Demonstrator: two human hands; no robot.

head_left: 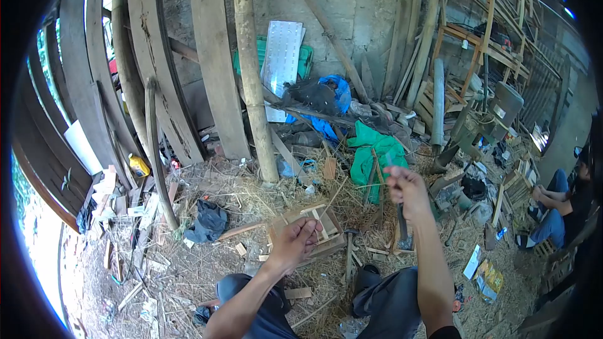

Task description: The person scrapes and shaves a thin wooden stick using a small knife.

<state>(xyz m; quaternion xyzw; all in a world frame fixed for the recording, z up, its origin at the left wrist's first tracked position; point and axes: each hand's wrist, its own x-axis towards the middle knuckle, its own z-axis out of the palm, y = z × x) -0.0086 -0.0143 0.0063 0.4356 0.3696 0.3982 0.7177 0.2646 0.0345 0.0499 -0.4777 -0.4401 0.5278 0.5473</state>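
One slatted wooden box sits on the straw-littered ground before our knees, a hammer-like tool just beside its right edge. Open room shows above the box, between our forearms; loose scraps lie about its sides. Left of it lies a crumpled dark bag – beyond, an upright pole and a green sheet stand in the way. Far to our right, another person sits. Our left hand hovers over the box's left part, fingers curled in; our right hand is raised well apart, closed like a fist – what either grips, we cannot tell.
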